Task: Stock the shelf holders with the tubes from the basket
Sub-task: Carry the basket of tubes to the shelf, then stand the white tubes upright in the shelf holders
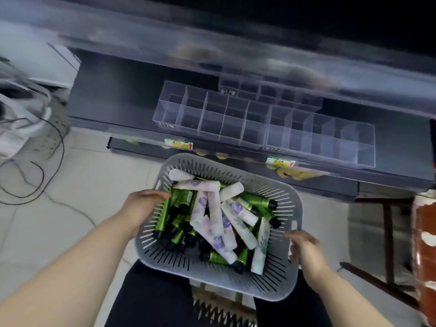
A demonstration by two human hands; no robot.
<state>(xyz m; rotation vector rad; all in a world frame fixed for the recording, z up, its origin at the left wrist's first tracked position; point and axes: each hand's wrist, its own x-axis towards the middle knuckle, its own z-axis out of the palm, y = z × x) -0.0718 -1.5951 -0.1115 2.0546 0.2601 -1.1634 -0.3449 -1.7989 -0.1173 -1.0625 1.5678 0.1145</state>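
Observation:
A grey slotted basket (179,260) sits on my lap, full of several green tubes with black caps (181,199) and several white and purple tubes (215,213). My left hand (144,201) lies over the basket's left rim with fingers straight, reaching toward the green tubes and holding nothing. My right hand (304,246) is at the basket's right rim, blurred, fingers loosely spread and empty. Clear divided shelf holders (259,123) stand on the dark shelf ahead; their compartments look bare.
The dark shelf (118,95) has price labels (178,144) on its front edge. Black cables (42,175) and white items lie on the tiled floor at left. A wooden stool (387,223) and a red patterned object (424,244) stand at right.

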